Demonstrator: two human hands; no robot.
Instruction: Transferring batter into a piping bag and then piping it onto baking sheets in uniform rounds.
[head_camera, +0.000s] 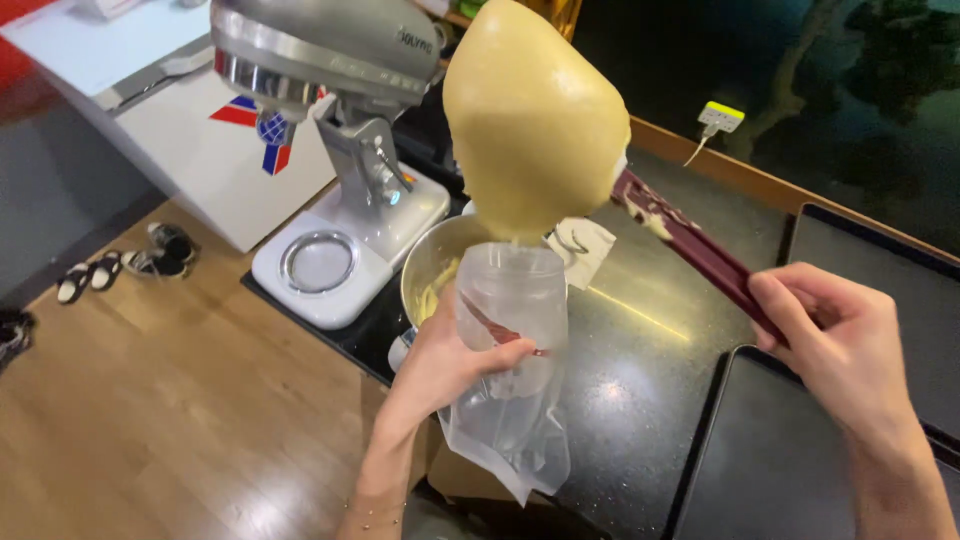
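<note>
My left hand (445, 362) grips a clear plastic piping bag (512, 340), its top folded open and held upright over the counter. My right hand (835, 345) holds the dark red handle of a spatula (700, 250). The spatula's head carries a big lump of pale yellow batter (535, 115), raised right above the bag's mouth and touching its rim. Behind the bag stands a metal mixing bowl (428, 262) with batter smears inside.
A grey and white stand mixer (340, 120) stands at the counter's left end. Two dark baking trays (780, 450) lie at the right on the black counter (620, 380). A white plug (722, 117) sits at the far edge. Shoes (130, 262) lie on the wooden floor.
</note>
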